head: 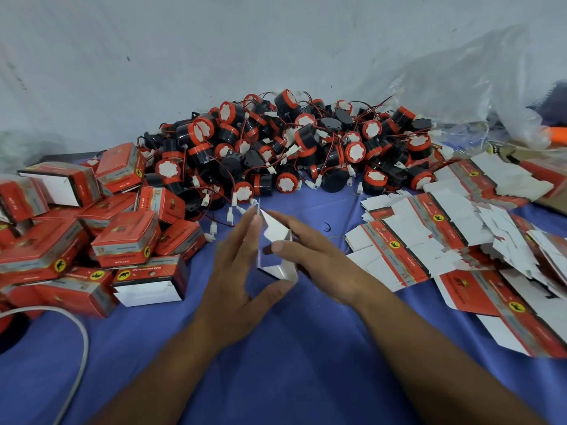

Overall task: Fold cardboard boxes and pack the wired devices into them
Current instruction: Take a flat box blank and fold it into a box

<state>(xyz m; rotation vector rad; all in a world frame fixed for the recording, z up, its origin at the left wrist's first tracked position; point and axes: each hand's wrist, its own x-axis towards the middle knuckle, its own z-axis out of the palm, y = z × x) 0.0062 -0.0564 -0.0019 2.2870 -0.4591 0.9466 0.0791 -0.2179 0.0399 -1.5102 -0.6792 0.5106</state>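
Note:
A small half-folded cardboard box [277,240], white inside, stands on the blue cloth between my hands. My left hand [237,268] holds it from the left, straight fingers against its side and thumb under its near corner. My right hand [310,250] presses its right side with fingers stretched over it and thumb on its front. Behind it lies a big heap of black and red round wired devices [291,148] with white connectors. Flat red and white box blanks [445,240] are spread at the right. Folded red boxes [92,225] are piled at the left.
A blue cloth [276,348] covers the table. A white cable [78,342] curves at the near left beside a dark round object [12,335]. Clear plastic sheeting [460,87] bulges at the back right, above a brown carton [527,157]. A pale wall stands behind.

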